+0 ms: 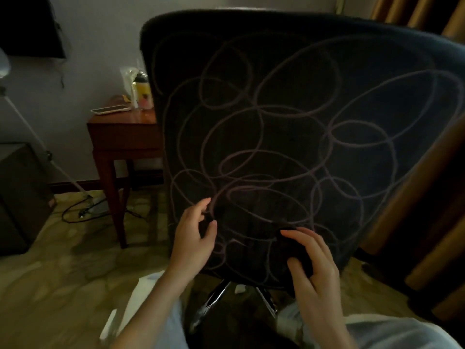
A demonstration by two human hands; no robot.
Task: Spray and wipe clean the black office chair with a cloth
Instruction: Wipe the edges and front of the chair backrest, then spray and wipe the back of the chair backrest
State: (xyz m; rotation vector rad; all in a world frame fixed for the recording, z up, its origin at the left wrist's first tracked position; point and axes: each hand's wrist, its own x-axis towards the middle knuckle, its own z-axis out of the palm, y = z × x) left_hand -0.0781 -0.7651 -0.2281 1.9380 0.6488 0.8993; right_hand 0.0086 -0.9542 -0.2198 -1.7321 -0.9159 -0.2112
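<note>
We are seeing matt fabric on the chair back [289,127], shiny metal base legs [216,297] and a glossy wooden side table [120,136].

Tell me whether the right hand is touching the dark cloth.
Touching. The head view shows the right hand gripping the dark cloth, fingers and thumb curled round it, low on the chair back.

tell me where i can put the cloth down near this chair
Bare carpet between the side table and the left hand is roomiest. The table has a free strip in front of the flat white device. Crowded: bottle at its back, cable by the wall, chair base below the cloth.
</note>
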